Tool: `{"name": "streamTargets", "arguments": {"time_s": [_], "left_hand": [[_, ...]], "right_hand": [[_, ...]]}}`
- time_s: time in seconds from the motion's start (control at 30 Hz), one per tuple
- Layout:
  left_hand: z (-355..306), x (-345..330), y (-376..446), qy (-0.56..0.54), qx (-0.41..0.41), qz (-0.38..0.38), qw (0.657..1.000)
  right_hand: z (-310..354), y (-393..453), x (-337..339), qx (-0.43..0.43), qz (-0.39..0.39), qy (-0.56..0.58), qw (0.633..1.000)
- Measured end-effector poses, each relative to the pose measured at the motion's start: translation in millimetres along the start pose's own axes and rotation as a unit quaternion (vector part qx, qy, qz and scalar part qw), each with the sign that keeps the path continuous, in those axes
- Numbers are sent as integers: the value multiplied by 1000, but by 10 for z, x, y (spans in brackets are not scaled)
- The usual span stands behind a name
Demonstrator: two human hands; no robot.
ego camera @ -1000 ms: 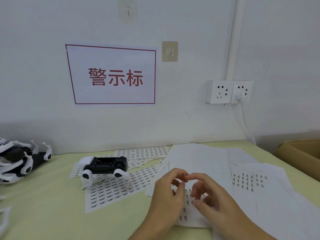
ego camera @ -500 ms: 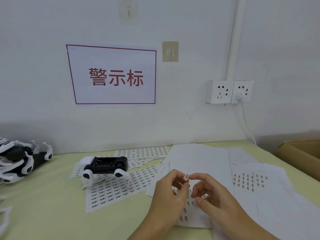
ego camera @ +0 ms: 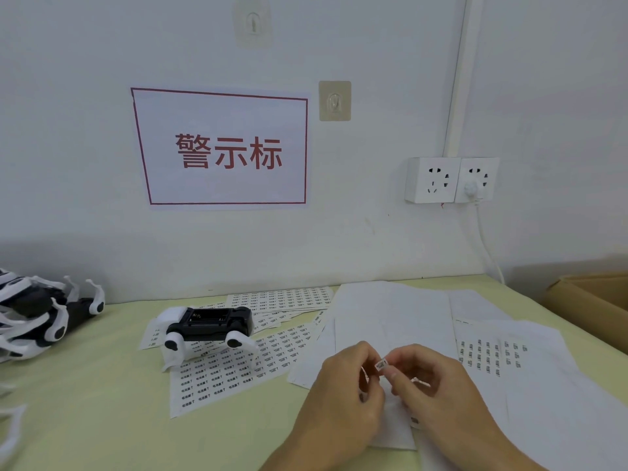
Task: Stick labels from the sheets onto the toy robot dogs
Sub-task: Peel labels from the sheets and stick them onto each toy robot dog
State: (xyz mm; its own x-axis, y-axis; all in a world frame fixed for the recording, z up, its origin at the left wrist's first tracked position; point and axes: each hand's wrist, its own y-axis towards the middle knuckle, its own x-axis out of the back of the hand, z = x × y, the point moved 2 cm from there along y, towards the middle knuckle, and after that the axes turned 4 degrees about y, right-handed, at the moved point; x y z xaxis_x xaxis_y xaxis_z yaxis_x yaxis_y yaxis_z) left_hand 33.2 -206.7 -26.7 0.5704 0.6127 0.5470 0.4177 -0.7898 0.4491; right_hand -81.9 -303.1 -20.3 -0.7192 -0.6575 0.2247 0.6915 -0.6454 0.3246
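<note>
A small printed label (ego camera: 381, 364) sits between the fingertips of both hands, just above the paper. My left hand (ego camera: 343, 399) has its fingers curled and pinches the label's left end. My right hand (ego camera: 438, 392) pinches the label's right end with thumb and forefinger. A black and white toy robot dog (ego camera: 210, 326) lies belly up on a label sheet (ego camera: 238, 372) to the left of my hands. Another full label sheet (ego camera: 282, 297) lies behind it near the wall.
A heap of several more toy dogs (ego camera: 37, 311) fills the table's left edge. White backing sheets (ego camera: 390, 311), one with a few labels left (ego camera: 486, 355), cover the right half. A cardboard box (ego camera: 594, 300) stands at far right. A wall socket (ego camera: 452, 180) has a cable (ego camera: 486, 246) hanging down.
The label has come into sight between my fingertips and has moved slightly down and right with both hands. The toy dog and the sheets have not moved.
</note>
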Motion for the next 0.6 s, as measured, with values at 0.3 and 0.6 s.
{"name": "streamTargets", "arguments": {"time_s": [0.3, 0.6], "left_hand": [[-7, 8, 5, -27, 17, -6, 999], [20, 26, 28, -46, 40, -22, 998]], "right_hand": [[19, -6, 7, -13, -32, -29, 999], [22, -3, 9, -26, -27, -42, 998]]}}
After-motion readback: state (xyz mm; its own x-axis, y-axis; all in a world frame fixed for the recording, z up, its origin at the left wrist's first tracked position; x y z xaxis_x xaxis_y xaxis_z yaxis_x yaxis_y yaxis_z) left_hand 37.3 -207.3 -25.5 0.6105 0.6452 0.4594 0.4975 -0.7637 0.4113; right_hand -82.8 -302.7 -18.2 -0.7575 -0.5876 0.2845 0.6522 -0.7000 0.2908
